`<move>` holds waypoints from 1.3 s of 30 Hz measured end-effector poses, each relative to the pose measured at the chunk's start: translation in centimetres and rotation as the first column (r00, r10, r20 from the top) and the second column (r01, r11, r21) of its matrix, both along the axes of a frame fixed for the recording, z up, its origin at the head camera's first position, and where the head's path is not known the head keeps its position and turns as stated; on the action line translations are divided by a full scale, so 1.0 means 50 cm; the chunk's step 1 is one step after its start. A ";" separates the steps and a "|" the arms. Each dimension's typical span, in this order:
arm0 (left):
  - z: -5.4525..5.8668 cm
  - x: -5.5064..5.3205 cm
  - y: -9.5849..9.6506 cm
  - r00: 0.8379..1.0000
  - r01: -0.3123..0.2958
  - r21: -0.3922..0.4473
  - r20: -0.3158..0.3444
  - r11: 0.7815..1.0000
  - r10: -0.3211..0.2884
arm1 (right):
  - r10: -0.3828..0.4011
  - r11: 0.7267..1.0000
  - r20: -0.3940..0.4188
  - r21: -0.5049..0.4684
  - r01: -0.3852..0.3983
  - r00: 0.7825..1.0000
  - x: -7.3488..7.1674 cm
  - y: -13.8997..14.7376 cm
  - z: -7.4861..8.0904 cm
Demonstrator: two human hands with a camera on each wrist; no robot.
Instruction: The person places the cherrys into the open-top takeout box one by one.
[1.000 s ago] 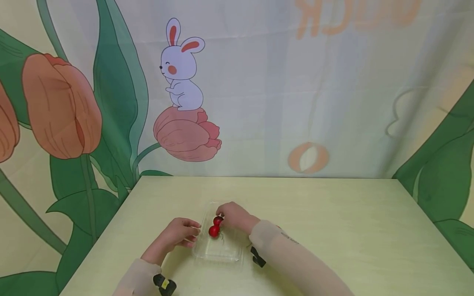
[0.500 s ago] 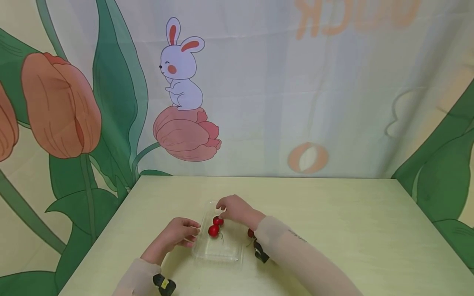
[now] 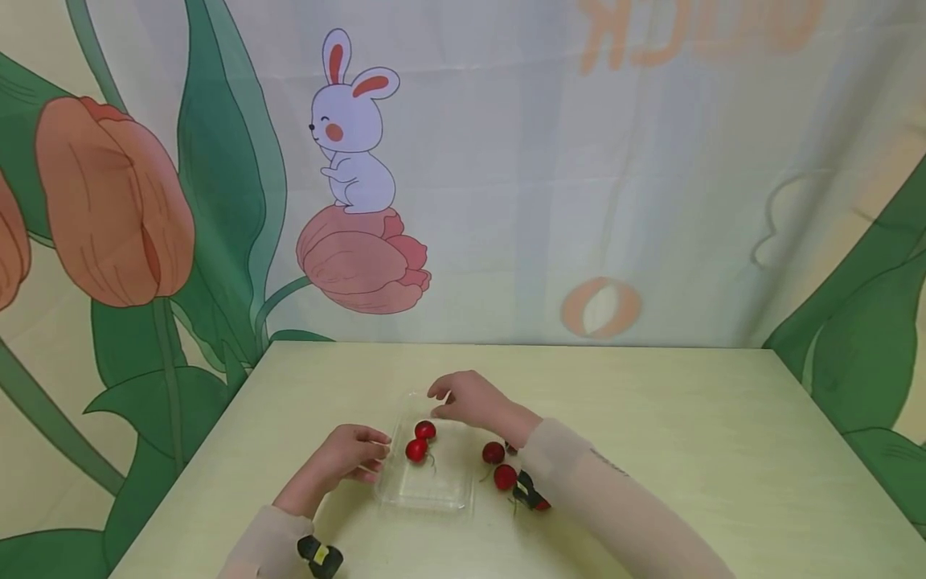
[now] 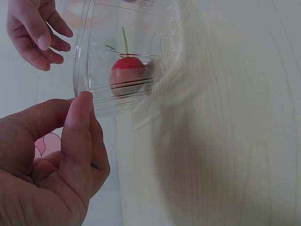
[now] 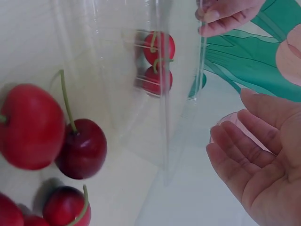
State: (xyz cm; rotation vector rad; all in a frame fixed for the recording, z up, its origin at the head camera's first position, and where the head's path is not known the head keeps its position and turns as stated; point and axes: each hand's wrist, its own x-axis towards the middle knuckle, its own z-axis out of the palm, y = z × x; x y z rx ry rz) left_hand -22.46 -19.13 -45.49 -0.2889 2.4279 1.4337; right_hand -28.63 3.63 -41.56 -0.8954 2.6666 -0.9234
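A clear plastic box (image 3: pixel 427 497) rests on the table with two red cherries (image 3: pixel 416 450) in it, their thin green stems visible in the right wrist view. My left hand (image 3: pixel 352 453) pinches the box's left rim between thumb and fingertips, seen closely in the left wrist view. Above the box's far right part hovers my right hand (image 3: pixel 473 400), its fingers loosely bent and holding nothing. From the right wrist view, that palm (image 5: pixel 263 157) is bare, apart from the box wall. Loose cherries (image 3: pixel 493 453) lie right of the box, some partly hidden by my right forearm.
Several loose cherries (image 5: pixel 33 127) lie close together on the pale wooden table (image 3: pixel 651 418), beneath my right wrist. Behind the table's far edge hangs a printed cloth (image 3: pixel 492 201) with a rabbit and tulips. Black straps (image 3: pixel 321 556) circle both wrists.
My right hand has drawn away from the two cherries in the box, moving up and to the right. Loose cherries once covered by the sleeve now show. The left hand keeps its hold.
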 end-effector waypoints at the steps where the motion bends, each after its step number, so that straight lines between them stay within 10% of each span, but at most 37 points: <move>1: 0.000 0.000 0.000 1.000 0.002 0.001 -0.002 1.000 -0.002 | -0.005 1.000 0.003 -0.004 0.005 1.000 0.002 0.004 0.003; 39: 0.001 0.004 0.006 1.000 0.000 -0.007 -0.020 1.000 0.000 | -0.058 0.994 -0.054 -0.099 0.052 0.997 0.131 0.187 -0.006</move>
